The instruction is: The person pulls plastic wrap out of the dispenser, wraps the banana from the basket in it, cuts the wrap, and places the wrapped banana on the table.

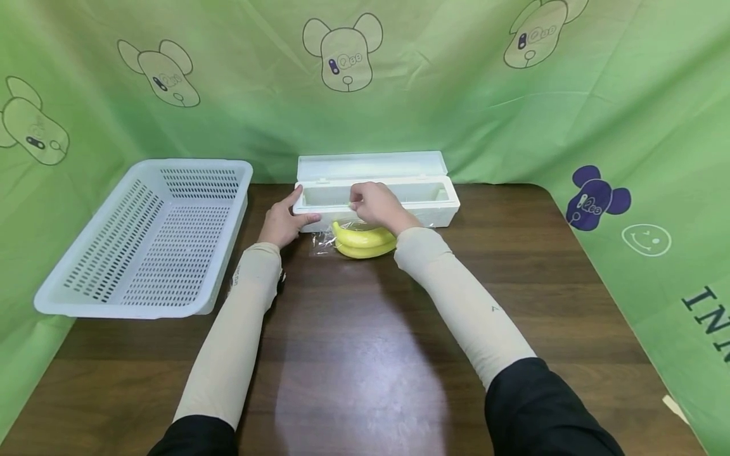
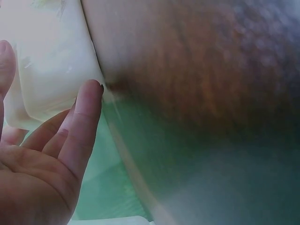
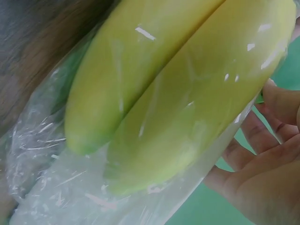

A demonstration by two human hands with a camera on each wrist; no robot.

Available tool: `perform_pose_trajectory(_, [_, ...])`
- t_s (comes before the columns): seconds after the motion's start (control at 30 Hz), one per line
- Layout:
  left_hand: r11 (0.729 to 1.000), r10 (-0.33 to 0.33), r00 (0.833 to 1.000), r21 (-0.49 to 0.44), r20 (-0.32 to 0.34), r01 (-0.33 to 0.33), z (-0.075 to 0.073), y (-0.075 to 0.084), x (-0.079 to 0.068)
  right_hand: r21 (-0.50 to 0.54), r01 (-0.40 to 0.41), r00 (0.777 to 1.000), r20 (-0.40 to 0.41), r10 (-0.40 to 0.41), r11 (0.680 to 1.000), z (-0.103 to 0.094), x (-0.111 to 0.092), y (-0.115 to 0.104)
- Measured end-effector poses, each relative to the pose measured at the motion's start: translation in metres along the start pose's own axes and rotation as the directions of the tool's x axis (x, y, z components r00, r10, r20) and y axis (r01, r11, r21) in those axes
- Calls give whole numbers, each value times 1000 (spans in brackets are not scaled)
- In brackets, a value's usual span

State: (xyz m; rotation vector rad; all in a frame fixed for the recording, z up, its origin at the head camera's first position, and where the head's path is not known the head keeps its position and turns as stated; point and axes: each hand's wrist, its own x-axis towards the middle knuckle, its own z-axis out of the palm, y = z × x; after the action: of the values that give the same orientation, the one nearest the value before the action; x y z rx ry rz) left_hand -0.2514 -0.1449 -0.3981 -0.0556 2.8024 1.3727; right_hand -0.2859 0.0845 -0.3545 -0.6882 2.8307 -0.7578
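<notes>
Black sleeves [image 1: 547,411] at the bottom of the frame met cream forearm covers [image 1: 464,301] with thick cuffs [image 1: 422,248] near the centre. The right cover bore a small dark mark [image 1: 494,309]; a black piece [image 1: 281,280] edged the left cuff.

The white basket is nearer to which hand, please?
Left. The left hand is just right of the basket, touching the box; the right hand is farther right, over the box.

It looks like a makeshift tabletop booth: green cloth [image 1: 445,114] printed with round-eared cartoon heads [image 1: 348,58] hangs behind the far edge of a dark wood-grain table [image 1: 353,380] and runs along both side edges, with a smiley face [image 1: 646,240] and large lettering [image 1: 710,320] beyond the right edge.
</notes>
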Motion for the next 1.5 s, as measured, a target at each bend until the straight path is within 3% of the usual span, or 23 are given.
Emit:
perform_pose_trajectory(1.03, [1000, -24, 1000, -1, 1, 24, 2, -3, 2, 24, -5, 999, -45, 6, 1000, -25, -22, 40])
perform_pose_trajectory(1.5, [999, -30, 999, -22, 13, 31, 3, -1, -1, -13, -8, 997, -75, 7, 1000, -38, -35, 63])
